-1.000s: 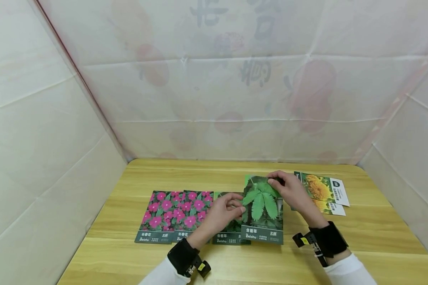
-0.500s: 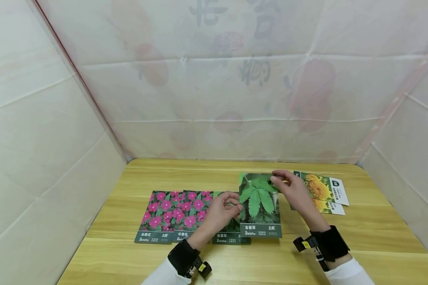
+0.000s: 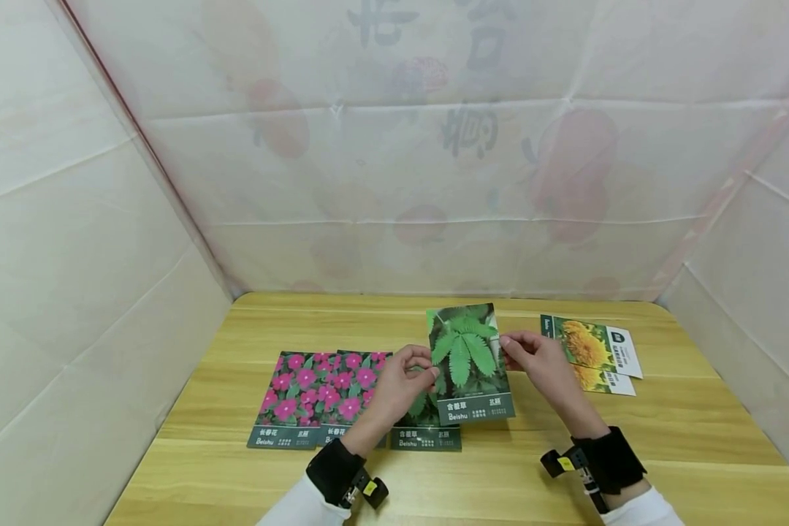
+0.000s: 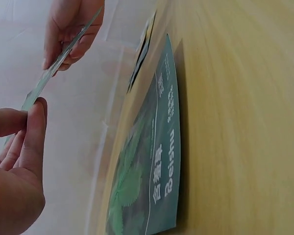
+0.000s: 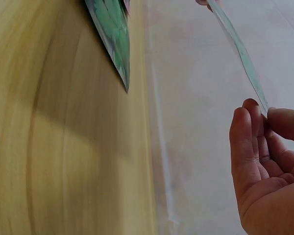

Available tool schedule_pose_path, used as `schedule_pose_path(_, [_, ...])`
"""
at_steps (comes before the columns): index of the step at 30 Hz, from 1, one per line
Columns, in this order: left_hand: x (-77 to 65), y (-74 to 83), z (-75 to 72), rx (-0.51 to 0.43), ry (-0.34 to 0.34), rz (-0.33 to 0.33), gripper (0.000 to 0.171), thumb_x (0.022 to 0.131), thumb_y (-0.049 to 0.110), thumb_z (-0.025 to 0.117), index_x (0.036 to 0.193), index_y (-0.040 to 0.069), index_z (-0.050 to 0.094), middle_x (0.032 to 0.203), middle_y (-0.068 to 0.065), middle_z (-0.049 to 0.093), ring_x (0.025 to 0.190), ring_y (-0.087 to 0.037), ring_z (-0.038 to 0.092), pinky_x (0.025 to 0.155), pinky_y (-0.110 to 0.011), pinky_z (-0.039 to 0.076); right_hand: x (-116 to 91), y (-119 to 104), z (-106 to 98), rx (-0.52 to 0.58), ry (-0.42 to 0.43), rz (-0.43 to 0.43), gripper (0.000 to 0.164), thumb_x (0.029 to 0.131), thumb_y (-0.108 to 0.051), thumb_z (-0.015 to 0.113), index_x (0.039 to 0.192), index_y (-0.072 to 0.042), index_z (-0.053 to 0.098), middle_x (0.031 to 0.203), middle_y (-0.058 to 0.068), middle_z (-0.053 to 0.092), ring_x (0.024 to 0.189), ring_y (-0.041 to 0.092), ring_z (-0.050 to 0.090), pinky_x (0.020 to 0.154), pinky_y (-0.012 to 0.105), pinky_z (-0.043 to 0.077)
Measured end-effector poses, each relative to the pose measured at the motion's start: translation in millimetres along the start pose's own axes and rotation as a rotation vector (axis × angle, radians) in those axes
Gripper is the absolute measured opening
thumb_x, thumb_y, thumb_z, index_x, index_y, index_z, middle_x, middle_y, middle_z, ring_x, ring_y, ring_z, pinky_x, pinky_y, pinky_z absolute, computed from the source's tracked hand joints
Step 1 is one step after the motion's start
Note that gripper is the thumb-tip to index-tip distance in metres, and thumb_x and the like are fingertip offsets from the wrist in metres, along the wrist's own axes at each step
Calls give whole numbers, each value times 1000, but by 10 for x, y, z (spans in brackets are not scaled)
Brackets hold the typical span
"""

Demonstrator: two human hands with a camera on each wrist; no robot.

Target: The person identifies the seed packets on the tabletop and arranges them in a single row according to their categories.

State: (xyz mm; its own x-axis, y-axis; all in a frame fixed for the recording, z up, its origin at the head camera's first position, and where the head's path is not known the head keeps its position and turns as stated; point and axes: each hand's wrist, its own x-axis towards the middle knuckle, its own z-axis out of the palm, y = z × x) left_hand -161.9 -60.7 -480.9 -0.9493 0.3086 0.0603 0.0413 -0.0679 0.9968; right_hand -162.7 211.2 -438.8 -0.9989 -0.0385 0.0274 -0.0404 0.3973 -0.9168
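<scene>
A seed packet [image 3: 468, 358] with a green fern-like leaf picture is held up off the table between both hands. My left hand [image 3: 401, 383] pinches its left edge between thumb and fingers. At the opposite edge my right hand [image 3: 544, 365] pinches it the same way. Edge-on, the packet [image 4: 63, 58] looks thin and slightly bent in the left wrist view. Below it, partly covered, lies a second green-leaf packet [image 3: 427, 437] on the table. To the left of that, two packets with pink flowers [image 3: 289, 398] lie overlapping, partly hidden by my left hand.
Packets with orange-yellow flowers [image 3: 585, 345] lie sideways and overlapping at the right, beyond my right hand. They rest on the wood-grain table [image 3: 690, 438]. Pale printed fabric walls [image 3: 368, 183] enclose the table at the back and both sides.
The held packet has risen and shifted left, tilting a little. My right hand has slid from its upper right corner down to the middle of the right edge. My left hand moved slightly left.
</scene>
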Motion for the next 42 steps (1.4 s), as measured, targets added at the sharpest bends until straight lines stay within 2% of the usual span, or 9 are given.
schedule_pose_path(9, [2, -14, -21, 13, 1, -18, 38, 97, 3, 70, 132, -6, 59, 101, -12, 68, 83, -36, 72, 84, -54, 60, 9, 51, 53, -90, 2, -15, 34, 107, -25, 63, 124, 4, 68, 89, 9, 68, 83, 19, 68, 83, 43, 61])
schedule_pose_path(16, [-31, -17, -102, 21, -36, 10, 43, 104, 11, 63, 144, -1, 50, 116, -19, 66, 105, -46, 66, 96, -54, 55, -28, 107, -3, -102, 5, -22, 30, 108, -21, 60, 120, 6, 68, 85, 10, 65, 80, 17, 67, 81, 38, 61])
schedule_pose_path(22, [-56, 12, -267, 46, 13, 31, 43, 105, 13, 64, 144, 3, 51, 126, -28, 62, 113, -49, 62, 99, -51, 54, -77, 197, -109, -108, 9, 40, 31, 108, -20, 59, 121, 7, 66, 85, 11, 64, 80, 16, 67, 76, 31, 61])
schedule_pose_path(23, [-64, 20, -298, 53, 25, 32, 42, 104, 14, 64, 143, 4, 52, 126, -28, 62, 113, -49, 62, 92, -49, 57, -85, 212, -124, -110, 8, 55, 32, 108, -20, 59, 122, 8, 66, 86, 11, 65, 81, 17, 67, 76, 30, 61])
schedule_pose_path(28, [-95, 59, -434, 66, 84, 31, 37, 105, 13, 62, 141, 6, 55, 127, -23, 63, 116, -36, 65, 92, -45, 56, -134, 303, -180, -146, 5, 106, 33, 108, -19, 59, 123, 11, 65, 89, 10, 66, 81, 16, 68, 76, 29, 61])
schedule_pose_path(29, [-98, 65, -456, 73, 96, 40, 36, 105, 12, 62, 140, 5, 56, 126, -22, 63, 115, -35, 65, 92, -45, 56, -144, 318, -187, -153, 6, 109, 34, 108, -18, 59, 123, 11, 65, 88, 10, 66, 80, 16, 67, 75, 29, 61])
schedule_pose_path(30, [-96, 69, -476, 74, 106, 47, 35, 105, 11, 62, 139, 4, 56, 126, -22, 63, 115, -34, 65, 98, -47, 54, -153, 334, -194, -160, 6, 114, 33, 108, -18, 59, 123, 11, 65, 87, 9, 66, 79, 15, 67, 75, 29, 61])
schedule_pose_path(36, [-97, 79, -572, 72, 137, 64, 31, 104, 11, 64, 134, 4, 59, 126, -23, 63, 116, -38, 65, 99, -57, 51, -200, 412, -217, -179, -12, 114, 32, 108, -17, 58, 120, 12, 66, 84, 8, 66, 76, 17, 64, 69, 29, 59])
schedule_pose_path(42, [-116, 88, -599, 70, 132, 57, 31, 104, 10, 63, 135, 5, 58, 129, -27, 60, 118, -42, 63, 101, -56, 51, -208, 492, -183, -203, -23, 112, 26, 106, -10, 60, 116, 12, 68, 84, 9, 67, 75, 19, 65, 66, 30, 58])
